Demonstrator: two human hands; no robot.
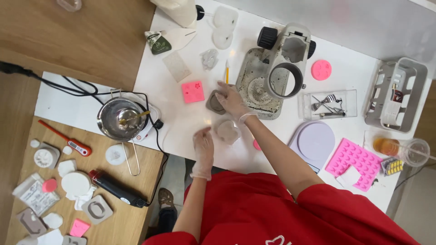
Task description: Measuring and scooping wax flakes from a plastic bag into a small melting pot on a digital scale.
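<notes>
Both hands wear thin clear gloves. My right hand reaches forward and grips a small grey round-cornered mould lying on the white table. My left hand lies flat on the table with its fingers apart and nothing in it. Just to its right sits a pale greyish mould, not touched by either hand. A pink square mould lies to the left of the grey one.
A grey tray holds a ring-shaped stand beyond my right hand. Left stands a metal pot on a small heater with black cables. Right are a lilac scale, a pink silicone mould, a clear tool box and a grey rack.
</notes>
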